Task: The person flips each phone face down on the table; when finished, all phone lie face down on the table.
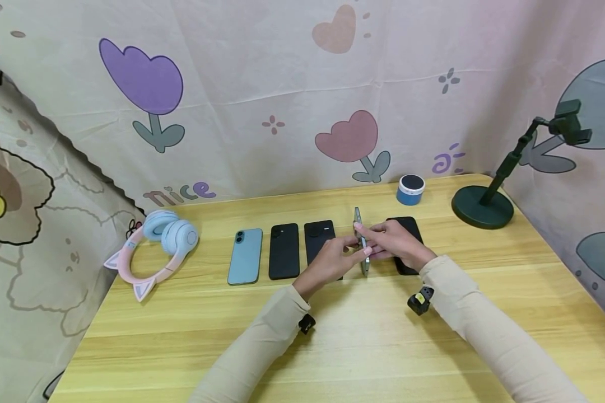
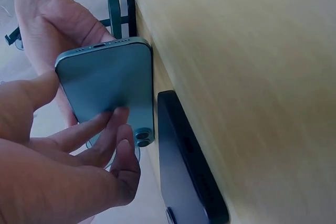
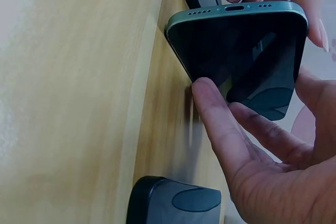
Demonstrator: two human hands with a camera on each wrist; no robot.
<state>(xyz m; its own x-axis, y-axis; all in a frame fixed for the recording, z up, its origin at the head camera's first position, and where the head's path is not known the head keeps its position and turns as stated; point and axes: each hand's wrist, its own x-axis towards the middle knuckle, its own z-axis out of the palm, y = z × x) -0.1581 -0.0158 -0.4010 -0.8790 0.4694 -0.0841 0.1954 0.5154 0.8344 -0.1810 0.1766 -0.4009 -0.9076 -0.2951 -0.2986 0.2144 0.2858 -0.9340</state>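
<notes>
A light green-blue smartphone (image 1: 361, 246) stands on its long side edge, its bottom end with the charging port toward me. My left hand (image 1: 330, 261) holds it from the left, thumb at the top edge and fingers against the back (image 2: 105, 80), near the two camera lenses. From the right, my right hand (image 1: 395, 242) grips the same phone, with fingers on the dark screen (image 3: 236, 51). Left of it, a black phone (image 1: 319, 229) lies partly hidden under my left hand. A dark phone (image 1: 407, 267) lies beneath my right hand and wrist.
Farther left lie another black phone (image 1: 284, 252) and a light blue phone (image 1: 245, 256). Cat-ear headphones (image 1: 151, 252) rest at the table's left side. A small blue-and-white round speaker (image 1: 410, 190) and a dark phone stand (image 1: 483, 207) are at the back right, near the patterned curtain.
</notes>
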